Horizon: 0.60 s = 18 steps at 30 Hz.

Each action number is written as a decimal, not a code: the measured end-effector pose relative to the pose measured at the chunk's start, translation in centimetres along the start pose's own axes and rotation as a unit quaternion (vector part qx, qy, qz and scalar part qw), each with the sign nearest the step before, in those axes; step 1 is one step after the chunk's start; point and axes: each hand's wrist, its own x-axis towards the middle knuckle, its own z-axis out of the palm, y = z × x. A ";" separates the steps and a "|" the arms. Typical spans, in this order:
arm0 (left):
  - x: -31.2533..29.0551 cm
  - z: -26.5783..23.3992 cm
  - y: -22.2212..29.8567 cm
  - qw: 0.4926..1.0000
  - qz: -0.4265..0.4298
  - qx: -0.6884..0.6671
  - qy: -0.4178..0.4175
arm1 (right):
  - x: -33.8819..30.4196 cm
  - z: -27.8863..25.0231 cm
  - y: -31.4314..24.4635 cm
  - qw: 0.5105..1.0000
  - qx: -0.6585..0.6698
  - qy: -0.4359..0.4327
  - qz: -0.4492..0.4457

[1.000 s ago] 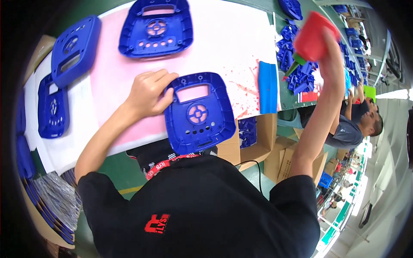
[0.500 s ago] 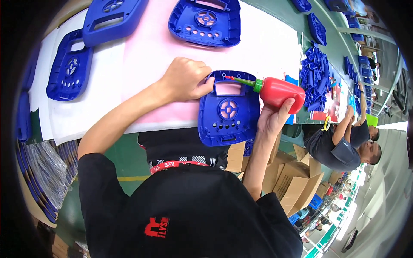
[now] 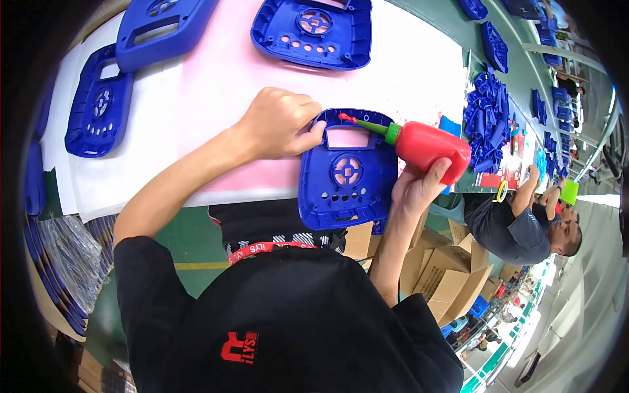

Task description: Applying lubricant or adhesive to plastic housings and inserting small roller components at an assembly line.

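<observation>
Holding rounded blue plastic frame (image 3: pixel 320 170) in left hand (image 3: pixel 282 124), red plastic squeeze bottle (image 3: pixel 431 150) in right hand (image 3: pixel 417 188).
Overhanging white-papered worktop (image 3: pixel 213 92) with frame's lower edge; bare beyond left hand.

Shirt (image 3: pixel 295 314): black cloth
Sleeves (image 3: pixel 147 268): short, black
Chest print (image 3: pixel 233 347): small, red
Band (image 3: pixel 246 251): red, white lettering
Patches (image 3: pixel 306 240): black-and-white, hatched

Green floor (image 3: pixel 190 239) with a yellow stripe (image 3: pixel 200 266)

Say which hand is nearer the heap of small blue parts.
Right hand: gripping the red bottle, below-left of the heap in view. Left hand: holding the blue panel, farther left.
</observation>
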 end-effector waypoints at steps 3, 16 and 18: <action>0.0 -0.3 0.1 1.000 -0.003 -0.001 -0.009 | -0.2 -0.1 -0.1 0.996 -0.013 0.050 -0.068; 0.0 -0.3 0.2 1.000 -0.004 -0.003 -0.013 | -0.8 1.1 -0.2 0.982 -0.066 0.081 -0.155; 0.1 -0.3 0.2 1.000 -0.006 -0.003 -0.013 | -1.0 1.7 -0.6 0.980 -0.057 0.097 -0.164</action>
